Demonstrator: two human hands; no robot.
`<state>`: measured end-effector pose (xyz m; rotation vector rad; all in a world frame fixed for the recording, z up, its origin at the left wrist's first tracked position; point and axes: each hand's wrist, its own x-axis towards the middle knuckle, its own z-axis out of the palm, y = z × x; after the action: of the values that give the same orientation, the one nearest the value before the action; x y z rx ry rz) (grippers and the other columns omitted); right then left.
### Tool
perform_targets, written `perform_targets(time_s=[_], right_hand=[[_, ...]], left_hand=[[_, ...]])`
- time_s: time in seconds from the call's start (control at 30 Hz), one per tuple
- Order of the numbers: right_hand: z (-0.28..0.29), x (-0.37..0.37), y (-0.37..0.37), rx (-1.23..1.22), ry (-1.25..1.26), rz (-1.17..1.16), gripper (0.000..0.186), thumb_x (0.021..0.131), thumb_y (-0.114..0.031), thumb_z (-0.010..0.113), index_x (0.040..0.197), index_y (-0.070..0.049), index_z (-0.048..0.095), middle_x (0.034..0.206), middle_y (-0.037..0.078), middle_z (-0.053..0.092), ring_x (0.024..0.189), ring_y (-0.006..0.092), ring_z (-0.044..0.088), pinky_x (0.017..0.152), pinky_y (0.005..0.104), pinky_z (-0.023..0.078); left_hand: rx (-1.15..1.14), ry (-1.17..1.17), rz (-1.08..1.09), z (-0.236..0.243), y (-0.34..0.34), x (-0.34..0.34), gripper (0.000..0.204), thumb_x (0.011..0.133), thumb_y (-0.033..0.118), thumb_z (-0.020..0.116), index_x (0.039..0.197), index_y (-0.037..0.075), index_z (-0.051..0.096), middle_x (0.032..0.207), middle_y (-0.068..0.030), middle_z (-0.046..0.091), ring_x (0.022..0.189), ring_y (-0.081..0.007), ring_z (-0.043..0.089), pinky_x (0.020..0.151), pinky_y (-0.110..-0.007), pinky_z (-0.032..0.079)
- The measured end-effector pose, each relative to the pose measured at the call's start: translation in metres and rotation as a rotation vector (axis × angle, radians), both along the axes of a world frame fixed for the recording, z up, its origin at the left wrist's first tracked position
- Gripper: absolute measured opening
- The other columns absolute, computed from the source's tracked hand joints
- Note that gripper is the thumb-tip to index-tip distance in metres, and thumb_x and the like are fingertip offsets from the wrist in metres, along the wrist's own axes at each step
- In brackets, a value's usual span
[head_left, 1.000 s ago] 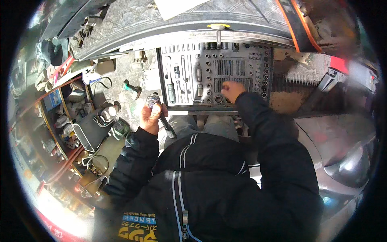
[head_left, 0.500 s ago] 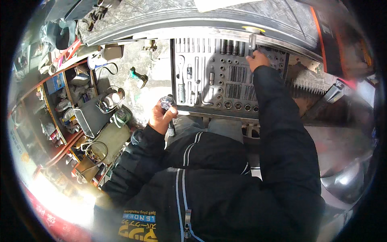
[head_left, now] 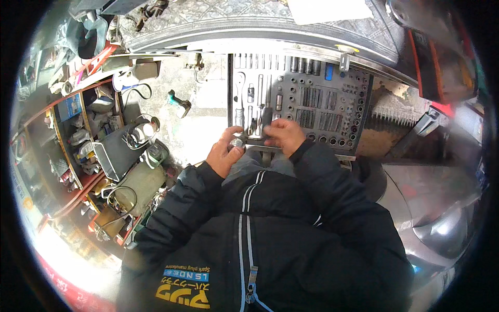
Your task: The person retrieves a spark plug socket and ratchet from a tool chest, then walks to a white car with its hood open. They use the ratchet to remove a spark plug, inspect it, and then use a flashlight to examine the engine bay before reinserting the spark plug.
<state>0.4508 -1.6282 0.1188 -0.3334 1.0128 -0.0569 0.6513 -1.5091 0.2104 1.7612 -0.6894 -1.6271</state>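
Note:
My left hand (head_left: 225,153) is closed round a metal tool (head_left: 237,143) with a shiny round head, its handle mostly hidden. Just to the right, my right hand (head_left: 285,134) grips a dark cylindrical socket (head_left: 267,117), held upright near the tool's head. Both hands are over the lower left edge of an open socket set tray (head_left: 353,117), which has rows of sockets, bits, a ratchet (head_left: 239,91) and extension bars. A bare blue slot (head_left: 329,72) shows in the tray's upper right.
Shelves (head_left: 83,130) of cluttered tools stand left, beside a green power tool (head_left: 179,102) on the pale ground. A metal ledge (head_left: 254,30) runs behind the tray, an orange-edged dark object (head_left: 431,62) at upper right, curved metal bodywork (head_left: 436,218) at lower right.
My right hand has come from the tray's upper right down toward my left hand, now holding a dark socket. A blue slot now shows where it was. My left hand has shifted right.

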Motion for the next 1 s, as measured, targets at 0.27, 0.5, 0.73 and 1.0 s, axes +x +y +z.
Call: perform_targets(time_s=[0.27,0.5,0.73,1.0], right_hand=[[0.023,0.051,0.066,-0.461,-0.209,0.331,0.044,0.081,-0.006,0.078,0.114,0.004,0.053,0.094,0.013,0.072,0.079,0.0183,0.07,0.065,0.032,0.056],[-0.086,0.069,0.074,-0.066,0.194,0.314,0.044,0.096,-0.023,0.068,0.13,0.002,0.058,0.11,0.015,0.071,0.08,0.0175,0.068,0.067,0.0324,0.058],[-0.157,0.118,0.12,-0.454,0.708,0.756,0.075,0.101,-0.034,0.061,0.158,-0.005,0.021,0.135,0.025,0.057,0.106,0.0419,0.064,0.088,0.0568,0.057],[-0.13,0.127,0.103,-0.387,0.784,0.609,0.055,0.096,-0.047,0.065,0.132,-0.006,0.057,0.129,0.02,0.062,0.113,0.0442,0.06,0.092,0.0599,0.056]], left_hand=[[0.144,0.197,-0.017,-0.006,0.044,0.02,0.072,0.095,0.053,0.061,0.151,0.009,0.046,0.089,-0.0032,0.059,0.067,-0.009,0.051,0.059,-0.025,0.044],[0.1,0.089,0.116,-0.018,0.075,0.058,0.082,0.091,0.072,0.05,0.131,0.001,0.059,0.091,-0.0068,0.065,0.06,-0.0098,0.053,0.056,-0.025,0.041],[0.039,0.124,0.24,-0.007,0.109,0.085,0.062,0.097,0.055,0.052,0.126,0.002,0.061,0.092,-0.0051,0.062,0.065,-0.0102,0.053,0.057,-0.026,0.042],[0.055,0.151,0.264,-0.004,0.132,0.095,0.086,0.091,0.074,0.05,0.132,-0.001,0.055,0.098,-0.0083,0.063,0.062,-0.0096,0.053,0.056,-0.024,0.04]])
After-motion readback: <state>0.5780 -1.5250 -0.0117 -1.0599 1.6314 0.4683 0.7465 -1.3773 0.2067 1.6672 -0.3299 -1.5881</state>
